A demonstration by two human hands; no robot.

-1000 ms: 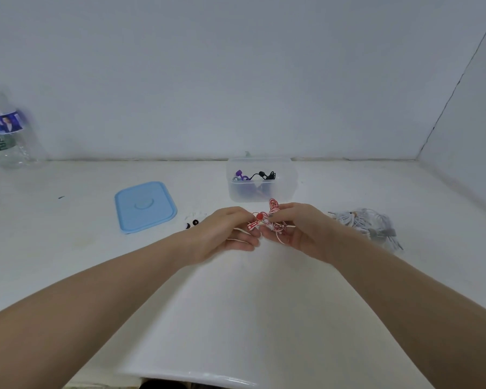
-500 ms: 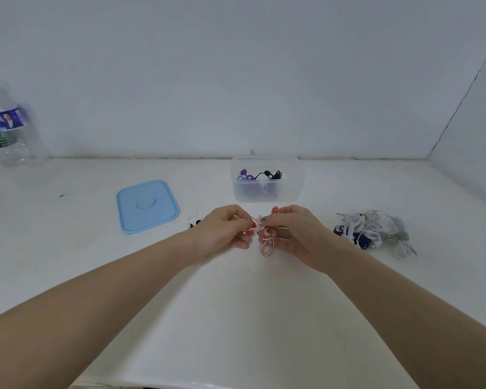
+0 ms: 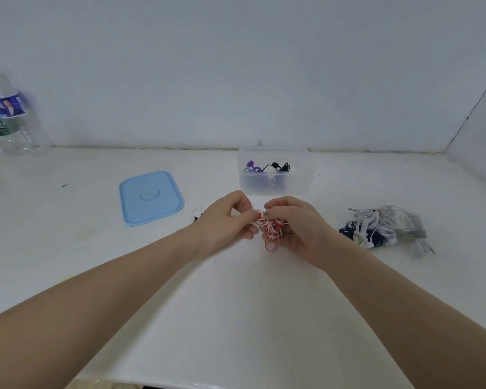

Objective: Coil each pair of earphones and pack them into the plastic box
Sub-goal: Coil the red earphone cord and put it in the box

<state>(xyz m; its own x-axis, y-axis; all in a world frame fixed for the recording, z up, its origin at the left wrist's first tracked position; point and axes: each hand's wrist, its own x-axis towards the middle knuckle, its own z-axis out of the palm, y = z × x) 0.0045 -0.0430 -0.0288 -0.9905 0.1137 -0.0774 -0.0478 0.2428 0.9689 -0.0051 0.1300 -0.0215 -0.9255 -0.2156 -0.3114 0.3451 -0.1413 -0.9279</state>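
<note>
Earphones with a red-and-white cord [image 3: 272, 233] sit bunched between both hands, just above the bench [image 3: 236, 304] in front of the plastic box [image 3: 274, 171]. The left hand [image 3: 225, 220] pinches one end while the right hand [image 3: 298, 228] grips the loops. To coil well, I'd keep the loops even and tuck the loose end snugly before dropping the bundle in. More tangled earphones [image 3: 387, 227] wait to the right.

Two hands [image 3: 230, 217], one plastic box [image 3: 274, 182], one blue lid [image 3: 151, 197], two bottles [image 3: 10, 119].
</note>
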